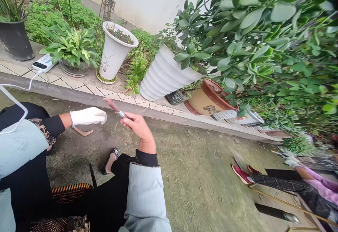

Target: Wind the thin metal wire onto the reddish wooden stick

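Note:
My right hand [137, 124], bare, grips a short reddish-brown stick [113, 105] by its lower end. Silvery wire [120, 114] is wound round the stick just above my fingers. To the left, my left hand [88, 116] wears a white knit glove. Its fingers are curled together close to the stick but apart from it; anything pinched in them is too small to make out. Below the gloved hand, a curved brown stick [83, 132] shows near the ground.
A tiled ledge [89, 87] runs ahead, bearing a white flowerpot [113, 56], a ribbed white planter [167, 71] and a brown-rimmed pot [208, 100]. A white device [43, 63] with a cable lies there. Another person in red shoes [241, 174] is at right.

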